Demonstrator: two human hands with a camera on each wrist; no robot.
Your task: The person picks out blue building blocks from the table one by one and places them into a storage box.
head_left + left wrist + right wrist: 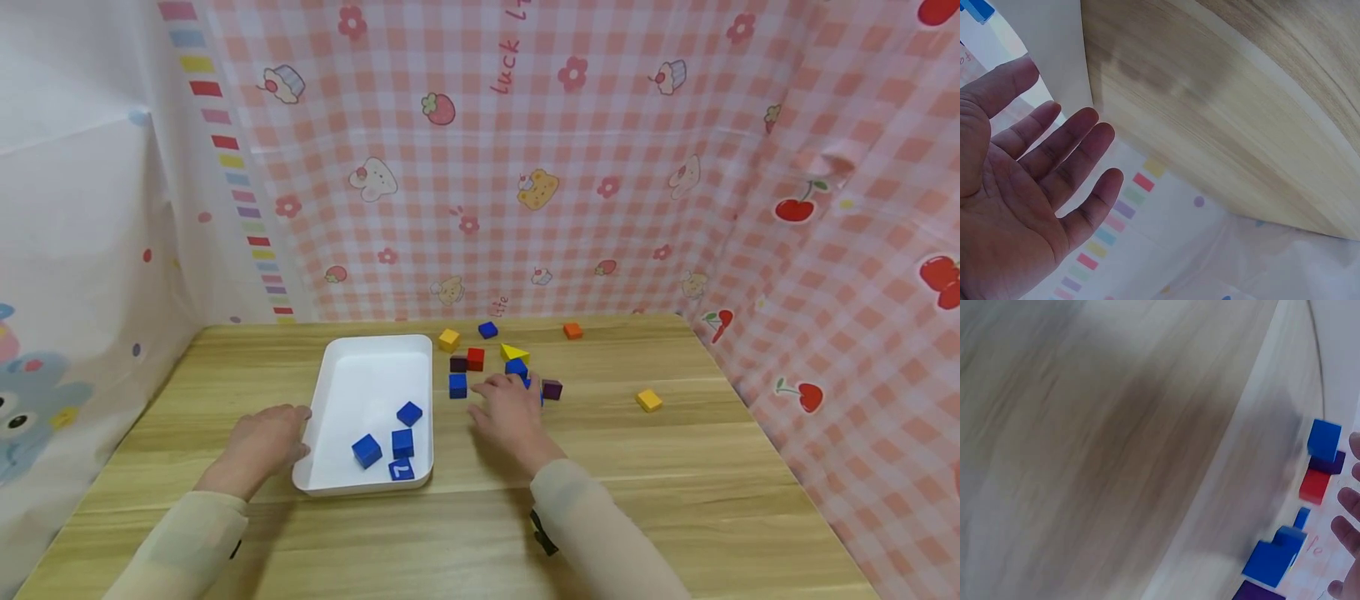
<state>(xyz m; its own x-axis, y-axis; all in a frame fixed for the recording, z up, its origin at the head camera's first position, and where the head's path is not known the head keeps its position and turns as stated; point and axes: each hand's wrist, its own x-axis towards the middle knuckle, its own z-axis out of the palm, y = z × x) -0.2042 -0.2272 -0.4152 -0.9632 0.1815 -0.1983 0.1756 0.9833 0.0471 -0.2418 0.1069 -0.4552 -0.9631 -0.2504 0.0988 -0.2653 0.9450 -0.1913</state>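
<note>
Wood-grained table (675, 483) bears blue cubes (458, 386), apparently wooden, near the right hand (512, 412).

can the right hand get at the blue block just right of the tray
Likely yes: in the head view, bare tabletop shows between the right hand and that blue block, and the dark purple block behind it looks out of the way.

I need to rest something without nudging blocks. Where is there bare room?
The table is bare right of the right sleeve, in front of the lone yellow block, and left of the white tray, beyond the left hand. The tray's far half is free. Crowded: beyond the right hand, where a red cube, blue blocks and a yellow triangle cluster.
</note>
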